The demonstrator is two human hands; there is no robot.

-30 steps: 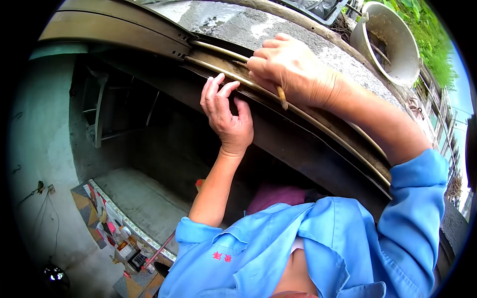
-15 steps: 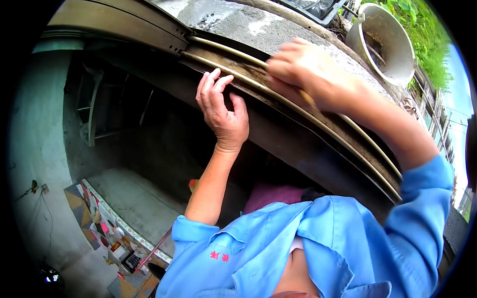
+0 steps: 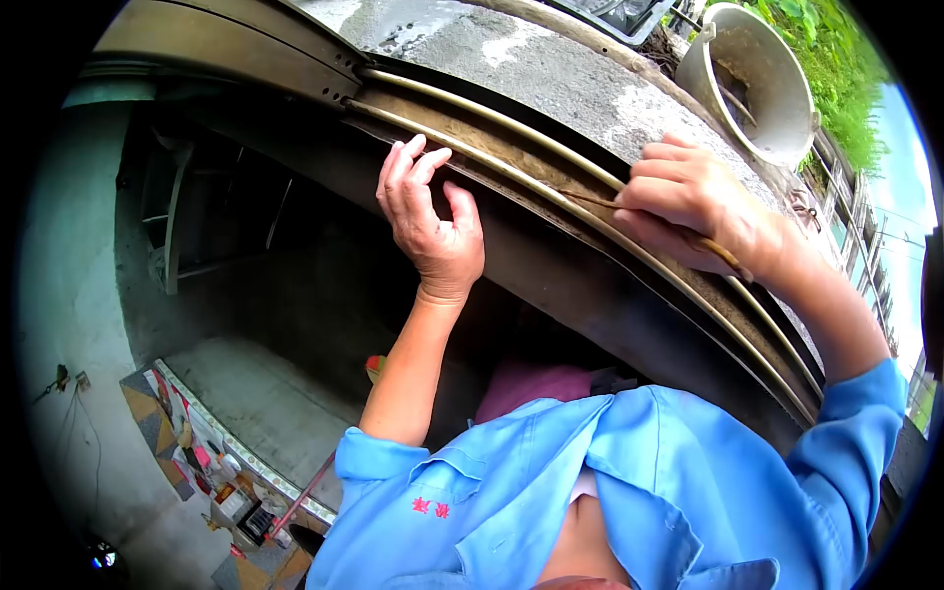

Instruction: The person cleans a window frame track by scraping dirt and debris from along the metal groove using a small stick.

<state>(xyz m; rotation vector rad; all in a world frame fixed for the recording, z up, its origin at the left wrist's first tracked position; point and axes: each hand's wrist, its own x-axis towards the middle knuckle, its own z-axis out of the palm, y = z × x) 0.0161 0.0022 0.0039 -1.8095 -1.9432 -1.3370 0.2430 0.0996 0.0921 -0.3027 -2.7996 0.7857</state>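
Observation:
A metal window track [image 3: 492,147] with two pale rails runs diagonally from the upper left to the lower right. My right hand [image 3: 688,206] is closed around a thin brown stick [image 3: 725,255], probably wooden. The stick's narrow end points left into the channel between the rails, and its thicker end sticks out below my palm. My left hand [image 3: 431,221] has its fingers apart and curved, with the fingertips at the track's lower edge. Nothing is held in it.
A pale bucket [image 3: 752,88] with a stick inside lies tilted beyond the concrete ledge [image 3: 580,74]. A dark crate [image 3: 619,18] is at the top. Small items fill a tiled counter [image 3: 231,492] at the lower left, near a teal wall [image 3: 74,246].
My right hand has moved right and down along the track with the stick, showing more of the channel and the stick's narrow end. My left hand stays by the lower edge.

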